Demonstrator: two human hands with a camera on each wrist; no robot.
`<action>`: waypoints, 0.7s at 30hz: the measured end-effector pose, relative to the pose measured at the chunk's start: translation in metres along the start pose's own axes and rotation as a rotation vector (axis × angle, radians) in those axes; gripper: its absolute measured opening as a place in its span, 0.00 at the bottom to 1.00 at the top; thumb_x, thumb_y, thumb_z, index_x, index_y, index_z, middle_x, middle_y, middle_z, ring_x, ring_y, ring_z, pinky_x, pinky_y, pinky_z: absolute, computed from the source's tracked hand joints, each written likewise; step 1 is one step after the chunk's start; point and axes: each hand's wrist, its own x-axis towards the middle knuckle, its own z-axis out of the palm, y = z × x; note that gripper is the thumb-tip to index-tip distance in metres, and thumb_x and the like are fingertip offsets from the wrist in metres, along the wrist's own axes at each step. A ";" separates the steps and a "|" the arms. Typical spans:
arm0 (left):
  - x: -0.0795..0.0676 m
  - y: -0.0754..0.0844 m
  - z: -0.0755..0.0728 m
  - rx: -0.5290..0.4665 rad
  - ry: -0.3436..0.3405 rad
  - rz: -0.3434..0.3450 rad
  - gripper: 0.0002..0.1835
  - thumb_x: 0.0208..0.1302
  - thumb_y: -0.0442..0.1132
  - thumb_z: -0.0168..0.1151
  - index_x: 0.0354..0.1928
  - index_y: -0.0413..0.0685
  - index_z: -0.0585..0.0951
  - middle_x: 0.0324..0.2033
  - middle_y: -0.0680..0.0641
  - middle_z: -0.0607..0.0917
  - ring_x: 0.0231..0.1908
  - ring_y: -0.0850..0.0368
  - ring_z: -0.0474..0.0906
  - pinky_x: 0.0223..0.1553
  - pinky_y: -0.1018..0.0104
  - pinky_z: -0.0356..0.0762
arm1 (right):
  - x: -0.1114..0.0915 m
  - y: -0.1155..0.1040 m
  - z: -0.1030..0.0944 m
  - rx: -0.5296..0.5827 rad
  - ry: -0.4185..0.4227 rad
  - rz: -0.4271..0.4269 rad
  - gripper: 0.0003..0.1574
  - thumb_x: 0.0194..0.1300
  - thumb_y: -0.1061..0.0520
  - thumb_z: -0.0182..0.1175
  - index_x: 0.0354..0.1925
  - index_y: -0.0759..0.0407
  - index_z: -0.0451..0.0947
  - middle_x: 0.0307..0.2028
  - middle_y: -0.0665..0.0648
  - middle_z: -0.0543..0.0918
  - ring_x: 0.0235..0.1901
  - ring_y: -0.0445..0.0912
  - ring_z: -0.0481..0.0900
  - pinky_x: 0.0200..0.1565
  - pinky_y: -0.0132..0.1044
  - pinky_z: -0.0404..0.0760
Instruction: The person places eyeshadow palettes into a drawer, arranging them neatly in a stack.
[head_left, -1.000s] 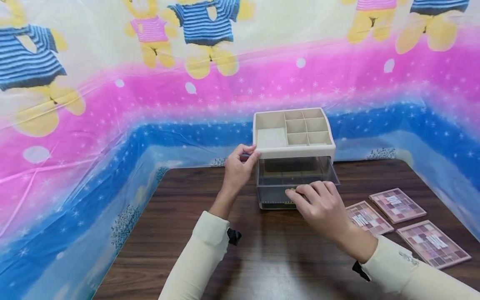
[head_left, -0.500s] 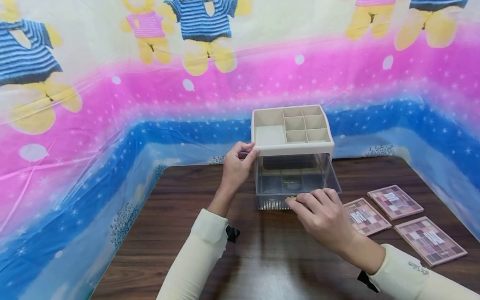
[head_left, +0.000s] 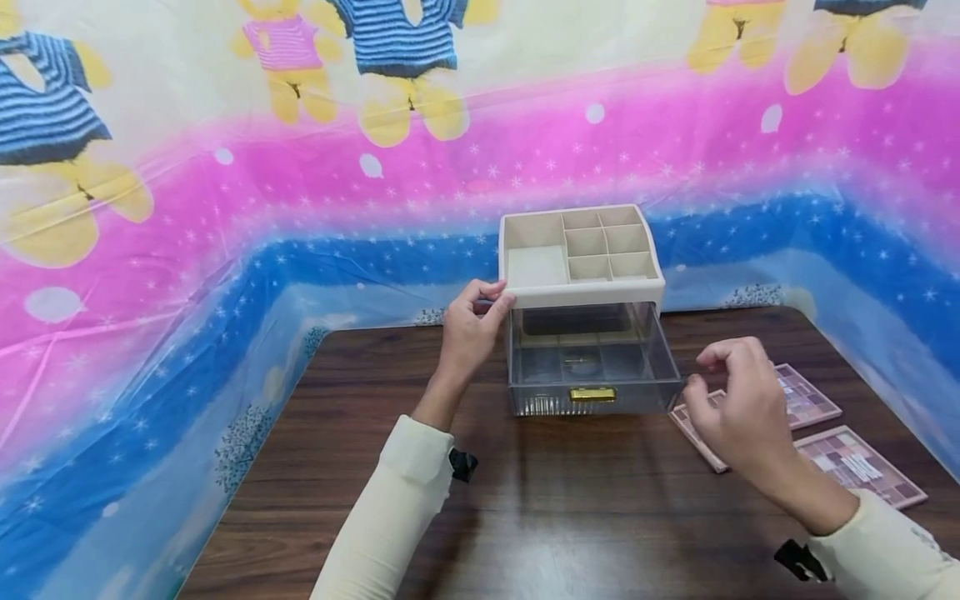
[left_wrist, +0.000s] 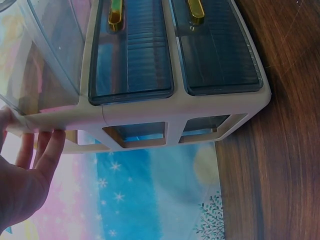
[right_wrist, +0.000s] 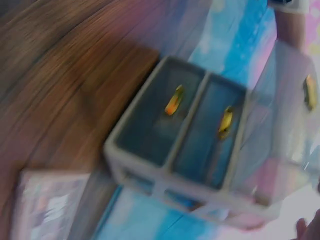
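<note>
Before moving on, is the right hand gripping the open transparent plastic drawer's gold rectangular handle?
No, the right hand is apart from the gold handle.

Pink-and-blue printed sheeting (head_left: 420, 187) hangs behind a dark wood-grain table (head_left: 300, 492); a pale gleam (head_left: 555, 550) crosses it.

Cream drawer organizer (head_left: 585, 296), smoky see-through drawer (head_left: 540, 400), gold handle (head_left: 592, 395); pink-mauve checkered palettes (head_left: 862, 467); brown wood-grain surface (head_left: 600, 500); pink-and-blue snowflake-print cloth (head_left: 337, 192); cream sleeves (head_left: 375, 517).
</note>
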 end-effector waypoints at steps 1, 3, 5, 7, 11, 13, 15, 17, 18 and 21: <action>0.000 0.000 0.000 0.001 0.000 0.000 0.11 0.68 0.40 0.68 0.46 0.40 0.84 0.54 0.43 0.88 0.44 0.47 0.87 0.43 0.61 0.88 | -0.002 0.006 -0.003 -0.025 -0.040 0.063 0.14 0.53 0.63 0.58 0.39 0.70 0.75 0.36 0.66 0.77 0.34 0.54 0.71 0.38 0.37 0.65; 0.000 -0.001 -0.001 -0.001 -0.003 0.000 0.11 0.68 0.41 0.68 0.46 0.40 0.84 0.54 0.43 0.88 0.44 0.46 0.87 0.42 0.61 0.87 | -0.005 0.018 -0.008 -0.066 -0.116 0.175 0.16 0.54 0.65 0.62 0.43 0.69 0.76 0.39 0.67 0.77 0.36 0.53 0.73 0.39 0.36 0.65; 0.000 -0.001 -0.001 -0.005 -0.003 0.001 0.11 0.68 0.41 0.68 0.46 0.41 0.84 0.54 0.43 0.88 0.44 0.46 0.87 0.42 0.62 0.87 | -0.007 0.031 -0.012 -0.103 -0.195 0.265 0.18 0.56 0.65 0.63 0.46 0.69 0.76 0.41 0.67 0.77 0.38 0.55 0.74 0.39 0.38 0.66; 0.000 -0.001 -0.001 -0.010 -0.002 0.004 0.11 0.68 0.40 0.68 0.46 0.40 0.84 0.54 0.43 0.88 0.44 0.46 0.87 0.41 0.63 0.87 | -0.010 0.044 -0.015 -0.135 -0.274 0.338 0.21 0.59 0.62 0.63 0.50 0.69 0.75 0.44 0.69 0.77 0.41 0.59 0.75 0.39 0.44 0.69; 0.000 -0.002 -0.001 -0.013 -0.002 0.005 0.11 0.68 0.40 0.68 0.46 0.40 0.84 0.54 0.43 0.88 0.43 0.47 0.87 0.41 0.64 0.86 | -0.017 0.072 -0.017 -0.220 -0.493 0.428 0.32 0.62 0.56 0.64 0.58 0.75 0.71 0.48 0.77 0.75 0.46 0.68 0.74 0.41 0.60 0.73; 0.000 -0.002 0.000 -0.016 -0.008 0.002 0.11 0.69 0.40 0.68 0.46 0.40 0.84 0.54 0.43 0.88 0.43 0.46 0.87 0.41 0.64 0.86 | -0.023 0.085 -0.016 -0.269 -0.630 0.448 0.39 0.62 0.52 0.65 0.61 0.78 0.68 0.51 0.82 0.74 0.49 0.73 0.73 0.43 0.67 0.74; 0.000 -0.002 0.000 -0.017 -0.012 0.000 0.11 0.69 0.41 0.68 0.46 0.40 0.84 0.54 0.43 0.88 0.44 0.46 0.87 0.41 0.63 0.87 | -0.032 0.096 -0.016 -0.302 -0.765 0.458 0.46 0.62 0.47 0.66 0.64 0.79 0.64 0.54 0.86 0.72 0.52 0.79 0.71 0.45 0.71 0.73; 0.000 -0.003 0.000 -0.016 -0.012 0.000 0.11 0.69 0.41 0.67 0.46 0.40 0.84 0.54 0.43 0.88 0.44 0.46 0.87 0.42 0.61 0.87 | -0.039 0.102 -0.016 -0.324 -0.878 0.467 0.53 0.62 0.42 0.66 0.67 0.79 0.61 0.57 0.90 0.68 0.54 0.82 0.69 0.48 0.74 0.72; 0.000 -0.003 0.000 -0.014 -0.012 0.000 0.11 0.69 0.41 0.67 0.46 0.40 0.83 0.54 0.43 0.88 0.44 0.46 0.87 0.42 0.61 0.87 | -0.042 0.104 -0.015 -0.331 -0.921 0.470 0.56 0.62 0.40 0.67 0.68 0.79 0.59 0.58 0.91 0.66 0.55 0.84 0.67 0.49 0.75 0.71; 0.000 -0.002 0.000 -0.007 -0.008 0.004 0.11 0.69 0.41 0.67 0.47 0.40 0.83 0.54 0.43 0.88 0.44 0.46 0.86 0.43 0.60 0.87 | -0.048 0.108 -0.014 -0.351 -1.002 0.472 0.63 0.60 0.34 0.68 0.70 0.80 0.56 0.58 0.93 0.64 0.54 0.85 0.67 0.50 0.75 0.72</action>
